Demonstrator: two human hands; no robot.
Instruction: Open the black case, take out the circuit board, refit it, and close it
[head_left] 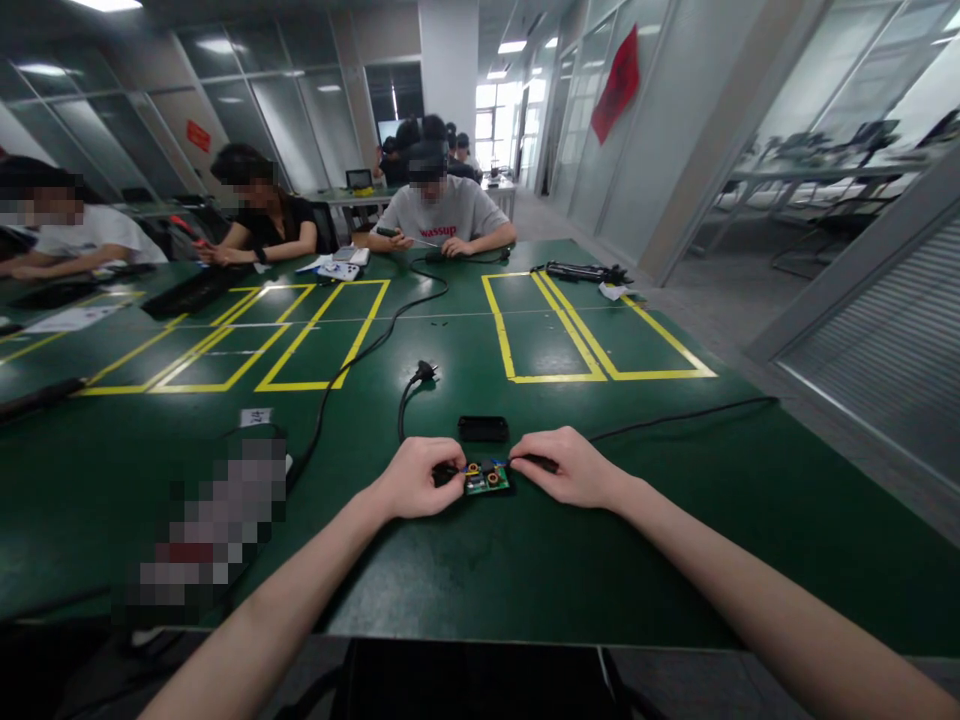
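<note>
A small green circuit board [487, 482] with copper-wound coils lies between my two hands, low over the green table. My left hand [416, 480] is closed at the board's left end, its fingers pinching a black power cord [447, 472] where coloured wires meet the board. On the right side my right hand [570, 468] is closed too, gripping a black cable [543, 462] with thin wires running to the board. Just behind the board sits a black plastic case half [483, 429]. The fingertips partly hide both cable ends.
A plug [426, 372] lies beyond my left hand. A long cord [375, 345] crosses the table [600, 600]. At left is a blurred-out object [217, 520]. Yellow tape [559, 378] marks rectangles. A person [442, 212] works opposite with tools; others sit at left.
</note>
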